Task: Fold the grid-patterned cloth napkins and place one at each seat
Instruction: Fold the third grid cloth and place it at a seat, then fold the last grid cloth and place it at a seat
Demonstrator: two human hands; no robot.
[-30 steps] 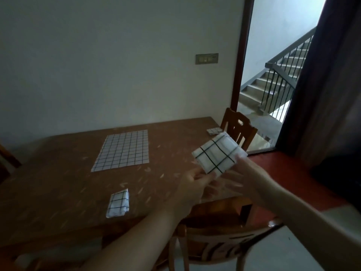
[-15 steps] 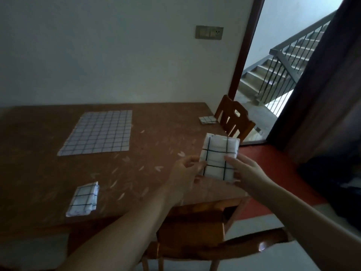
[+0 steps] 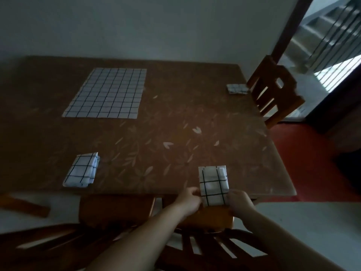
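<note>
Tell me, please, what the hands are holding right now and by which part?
Both hands hold one folded napkin by its near end: the left hand pinches the near left edge, the right hand the near right edge.

Both forearms enter from the lower edge and converge toward the folded napkin [image 3: 213,186], bare to the elbow; the left hand [image 3: 188,200] sits at the napkin's near left corner, fingers curled, thumb and fingertips pinching its left edge; the right hand [image 3: 239,202] sits at the near right corner, knuckles up, fingers curled onto that edge; the wrists are level with each other, one on each side of the napkin, hands apart.
</note>
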